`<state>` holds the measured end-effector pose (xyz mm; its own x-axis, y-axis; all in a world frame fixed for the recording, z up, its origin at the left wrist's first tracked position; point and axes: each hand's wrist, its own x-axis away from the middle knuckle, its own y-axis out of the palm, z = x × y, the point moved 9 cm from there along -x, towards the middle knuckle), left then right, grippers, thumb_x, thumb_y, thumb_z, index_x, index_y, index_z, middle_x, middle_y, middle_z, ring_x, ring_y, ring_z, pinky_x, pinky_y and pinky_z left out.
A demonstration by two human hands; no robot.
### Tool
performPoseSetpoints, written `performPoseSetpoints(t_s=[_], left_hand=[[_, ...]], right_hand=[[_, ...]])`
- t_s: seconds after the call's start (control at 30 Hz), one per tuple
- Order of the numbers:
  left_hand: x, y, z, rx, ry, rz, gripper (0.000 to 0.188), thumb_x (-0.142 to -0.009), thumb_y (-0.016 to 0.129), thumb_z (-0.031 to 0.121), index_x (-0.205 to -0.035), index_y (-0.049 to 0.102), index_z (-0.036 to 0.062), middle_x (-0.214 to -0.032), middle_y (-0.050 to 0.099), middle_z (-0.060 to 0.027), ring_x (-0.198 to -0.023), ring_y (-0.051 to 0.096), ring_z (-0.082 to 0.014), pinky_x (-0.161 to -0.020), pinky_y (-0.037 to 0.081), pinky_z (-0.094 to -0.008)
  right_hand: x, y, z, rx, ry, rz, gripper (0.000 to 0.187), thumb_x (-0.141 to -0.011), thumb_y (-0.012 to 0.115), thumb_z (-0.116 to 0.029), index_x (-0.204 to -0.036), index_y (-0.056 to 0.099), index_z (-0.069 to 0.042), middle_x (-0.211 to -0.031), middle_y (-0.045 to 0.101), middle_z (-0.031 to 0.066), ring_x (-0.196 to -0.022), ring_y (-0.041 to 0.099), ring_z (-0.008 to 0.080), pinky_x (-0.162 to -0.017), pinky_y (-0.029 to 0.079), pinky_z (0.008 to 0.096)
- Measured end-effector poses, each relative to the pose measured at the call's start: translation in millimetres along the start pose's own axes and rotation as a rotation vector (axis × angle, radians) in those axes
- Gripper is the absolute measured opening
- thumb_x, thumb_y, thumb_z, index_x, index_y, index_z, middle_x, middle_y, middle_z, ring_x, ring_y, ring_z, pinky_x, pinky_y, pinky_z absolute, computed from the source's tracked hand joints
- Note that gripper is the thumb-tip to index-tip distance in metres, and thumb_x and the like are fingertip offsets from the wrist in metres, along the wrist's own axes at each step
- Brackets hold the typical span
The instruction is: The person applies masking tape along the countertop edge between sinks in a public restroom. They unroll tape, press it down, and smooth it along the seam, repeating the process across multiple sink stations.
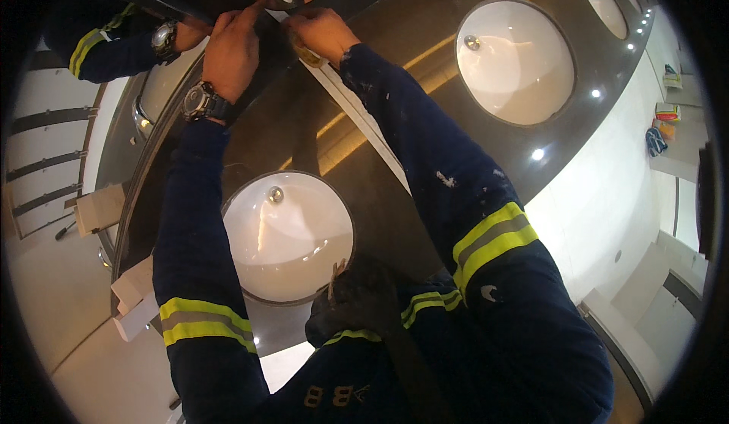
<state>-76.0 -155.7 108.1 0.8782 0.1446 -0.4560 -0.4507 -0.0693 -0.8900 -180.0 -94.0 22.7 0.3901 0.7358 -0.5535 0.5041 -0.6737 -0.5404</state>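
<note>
Glossy dark-brown counter (266,131) is biggest, spread out below me: front edge nr my body, back edge along a large dark-edged mirror (112,137), which reflects my L arm. Both my navy sleeves w/ yellow-and-grey bands, L sleeve (196,226) and R sleeve (414,124), reach over the counter twd that back edge.

Two round white glossy basins are set in it: R basin (524,71) farther along to my R, near basin (292,230) btwn my arms, close to the front edge. Long narrow white strip (364,124) runs btwn the basins, from nr the back edge twd the front edge, its front part hidden behind my R sleeve.

L hand (231,53) is at the back edge by the mirror, fingers nearly straight and close together; can't tell if they've got hold of anything. R hand (325,35) is over the strip's back end, fingers curled in, closed on a small yellowish rounded piece (307,54), kind unclear, mostly hidden; it's right by the strip, can't tell if touching. Dark chunky wristwatch (203,102) on my L wrist. Small round metal drain (275,194) in near basin.
</note>
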Motion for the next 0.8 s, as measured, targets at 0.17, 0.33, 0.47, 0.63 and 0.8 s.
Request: performPoseSetpoints(t_s=[0.17,0.33,0.47,0.63,0.8], left_hand=[[11,4,-6,-0.019,0.02,0.022,0.053,-0.083,0.059,-0.002,-0.135,0.059,0.0076,-0.115,0.071,-0.0157,-0.114,0.06,-0.0352,-0.096,0.052,-0.0457],[6,13,7,-0.162,0.092,-0.021,0.058,-0.08,0.062,-0.001,-0.137,0.06,0.0098,-0.139,0.059,-0.013,-0.119,0.057,-0.0357,-0.102,0.05,-0.0446],[16,19,13,-0.228,0.129,-0.028,0.065,-0.079,0.064,-0.001,-0.142,0.058,0.0122,-0.148,0.052,-0.0092,-0.12,0.054,-0.036,-0.103,0.049,-0.0457],[18,20,13,-0.225,0.126,-0.035,0.071,-0.078,0.064,-0.002,-0.147,0.054,0.0129,-0.149,0.053,-0.0058,-0.121,0.052,-0.0361,-0.103,0.049,-0.0455],[15,12,12,-0.168,0.092,-0.052,0.067,-0.08,0.063,-0.003,-0.145,0.055,0.0113,-0.146,0.055,-0.0082,-0.123,0.052,-0.0378,-0.105,0.048,-0.0464]], right_hand=[[-2,19,23,-0.361,0.417,-0.11,0.031,-0.092,0.059,-0.026,-0.106,0.079,-0.008,-0.097,0.076,0.0138,-0.092,0.074,0.0288,-0.084,0.057,0.0403],[-4,21,38,-0.432,0.531,-0.129,0.032,-0.093,0.057,-0.027,-0.106,0.079,-0.007,-0.094,0.075,0.0144,-0.086,0.073,0.0255,-0.079,0.056,0.0377],[10,15,30,-0.483,0.487,-0.111,0.034,-0.098,0.055,-0.028,-0.112,0.077,-0.007,-0.092,0.073,0.0142,-0.083,0.072,0.0243,-0.077,0.055,0.0363],[80,-24,-14,-0.582,0.454,0.005,0.034,-0.105,0.053,-0.023,-0.135,0.063,-0.011,-0.096,0.073,0.0142,-0.084,0.071,0.0259,-0.08,0.054,0.0374],[100,-49,-42,-0.554,0.467,0.024,0.039,-0.105,0.053,-0.022,-0.143,0.054,-0.012,-0.094,0.073,0.0134,-0.085,0.071,0.0232,-0.079,0.053,0.037]])
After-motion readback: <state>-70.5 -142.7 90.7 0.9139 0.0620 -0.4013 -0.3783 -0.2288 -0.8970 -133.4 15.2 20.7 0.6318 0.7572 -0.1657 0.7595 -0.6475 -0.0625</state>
